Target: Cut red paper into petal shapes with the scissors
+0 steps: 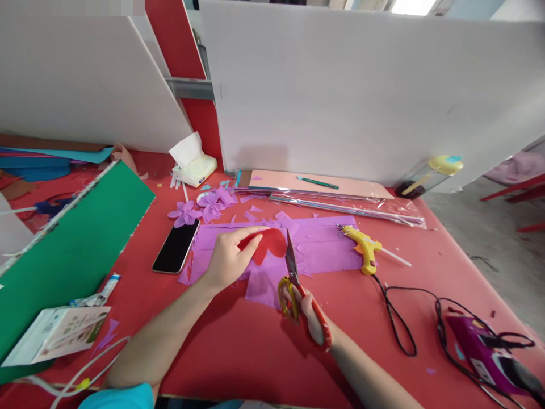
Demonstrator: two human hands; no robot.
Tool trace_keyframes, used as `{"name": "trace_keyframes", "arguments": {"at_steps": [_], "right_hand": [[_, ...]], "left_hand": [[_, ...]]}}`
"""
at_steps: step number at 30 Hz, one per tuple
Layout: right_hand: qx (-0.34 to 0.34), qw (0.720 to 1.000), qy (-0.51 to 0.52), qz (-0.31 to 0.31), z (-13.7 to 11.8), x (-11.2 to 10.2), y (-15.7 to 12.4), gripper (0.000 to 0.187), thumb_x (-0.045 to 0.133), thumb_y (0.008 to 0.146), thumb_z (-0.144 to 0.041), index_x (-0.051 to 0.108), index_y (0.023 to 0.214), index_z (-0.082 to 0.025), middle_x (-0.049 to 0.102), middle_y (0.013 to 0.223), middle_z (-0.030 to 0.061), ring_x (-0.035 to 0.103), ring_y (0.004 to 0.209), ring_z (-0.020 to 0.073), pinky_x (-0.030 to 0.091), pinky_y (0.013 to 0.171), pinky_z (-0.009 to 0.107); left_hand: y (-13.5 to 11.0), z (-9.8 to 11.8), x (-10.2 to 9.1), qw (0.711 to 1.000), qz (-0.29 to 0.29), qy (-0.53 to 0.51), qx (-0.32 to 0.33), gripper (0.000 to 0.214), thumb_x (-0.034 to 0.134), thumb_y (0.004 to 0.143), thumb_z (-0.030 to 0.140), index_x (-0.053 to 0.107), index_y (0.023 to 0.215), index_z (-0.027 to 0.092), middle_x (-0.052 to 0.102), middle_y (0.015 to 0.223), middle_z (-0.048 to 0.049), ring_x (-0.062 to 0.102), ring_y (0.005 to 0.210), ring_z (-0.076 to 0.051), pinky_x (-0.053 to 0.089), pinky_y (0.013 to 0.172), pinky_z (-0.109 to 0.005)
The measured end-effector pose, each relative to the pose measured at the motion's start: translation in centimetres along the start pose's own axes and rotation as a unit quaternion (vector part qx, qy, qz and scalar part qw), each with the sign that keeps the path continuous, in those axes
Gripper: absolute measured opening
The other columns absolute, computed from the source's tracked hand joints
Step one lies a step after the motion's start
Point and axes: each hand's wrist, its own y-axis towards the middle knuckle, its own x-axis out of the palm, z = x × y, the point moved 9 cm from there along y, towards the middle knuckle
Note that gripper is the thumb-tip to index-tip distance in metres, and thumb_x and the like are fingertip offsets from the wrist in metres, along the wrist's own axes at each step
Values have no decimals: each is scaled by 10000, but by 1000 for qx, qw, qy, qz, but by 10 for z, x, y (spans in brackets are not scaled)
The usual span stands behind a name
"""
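Left hand (232,255) pinches the red lobed piece (276,244) at frame centre; my right hand (314,325), just below, grips the scissors (292,266). Turning the piece, I judge, keeps cut curves smooth.

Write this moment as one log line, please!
left hand: holds red piece | right hand: holds scissors beside red piece | glue gun: at purple sheet's right edge

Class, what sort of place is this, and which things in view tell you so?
Probably a craft workspace: scissors are in the right hand, a glue gun lies on the table, and purple flowers lie by the phone.
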Motion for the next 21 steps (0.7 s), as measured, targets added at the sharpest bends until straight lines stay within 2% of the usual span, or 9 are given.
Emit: {"name": "trace_keyframes", "arguments": {"at_steps": [7, 14, 21], "right_hand": [[10, 1000, -29, -6, 4, -2, -2, 605, 204, 766, -791, 390, 755, -216, 331, 655, -26, 265, 522, 116, 252, 470, 248], [-36, 996, -76, -28, -10, 3, -1, 509, 214, 840, -704, 394, 816, -228, 369, 745, 3, 311, 607, 153, 318, 597, 304], [-33, 996, -82, -26, -12, 3, -1, 521, 213, 836, -710, 396, 812, -223, 370, 746, 1, 315, 598, 149, 318, 590, 299]], "left_hand": [[0, 3, 2, 1000, -10, 5, 8, 213, 547, 824, 200, 707, 961, 169, 738, 957, -30, 691, 892, -174, 549, 836, -255], [0, 2, 0, 1000, -9, 2, 4, 219, 545, 828, 214, 704, 970, 165, 735, 973, -35, 685, 912, -182, 543, 853, -267], [0, 5, 6, 999, -51, 10, 6, 229, 534, 831, 211, 701, 984, 180, 731, 987, -34, 678, 936, -192, 538, 862, -291]]}}
